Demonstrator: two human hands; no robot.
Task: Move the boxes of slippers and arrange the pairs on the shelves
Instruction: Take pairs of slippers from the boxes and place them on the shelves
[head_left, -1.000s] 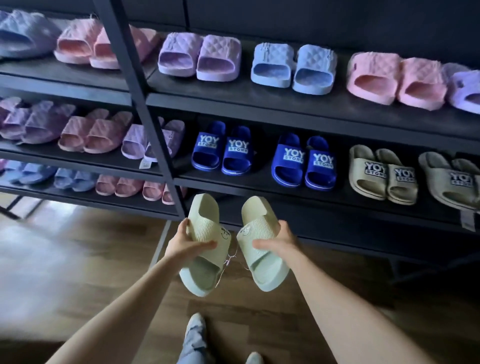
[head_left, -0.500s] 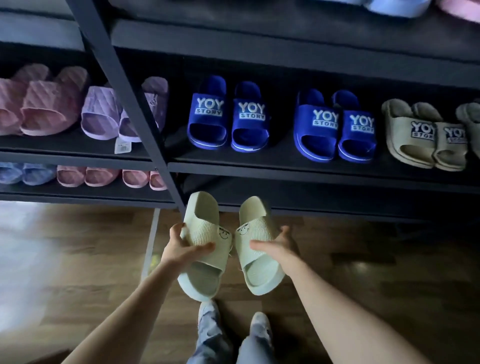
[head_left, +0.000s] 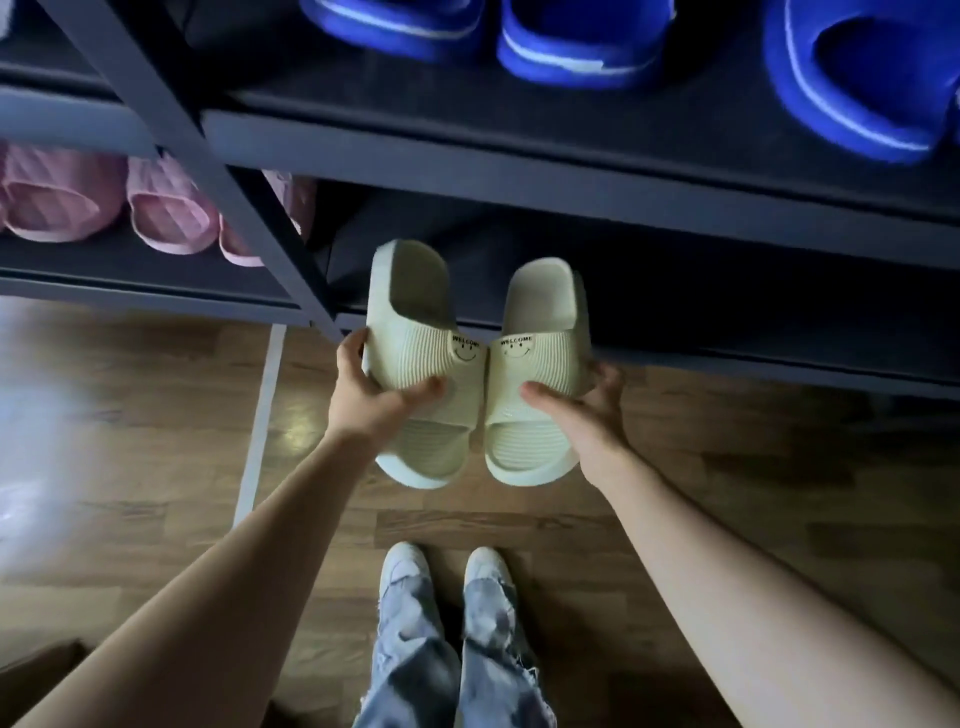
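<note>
I hold a pair of pale green slippers side by side, heels toward the rack, each with a small smiley "WELCOME" label on its ribbed strap. My left hand (head_left: 371, 392) grips the left slipper (head_left: 415, 358) across the strap. My right hand (head_left: 587, 410) grips the right slipper (head_left: 537, 364) the same way. The heels of both slippers hang just in front of the dark bottom shelf (head_left: 727, 312) of the black rack, above the wooden floor.
Blue slippers (head_left: 582, 47) stand on the shelf above. Pink slippers (head_left: 171, 208) fill the lower shelf of the left bay. A slanted black rack post (head_left: 218, 176) runs just left of the green pair. My feet (head_left: 447, 577) stand on wooden floor (head_left: 779, 493).
The view has dropped and closed in on the lower shelves. Both hands carried the green pair forward and down toward the bottom shelf, and the two slippers came together side by side.
</note>
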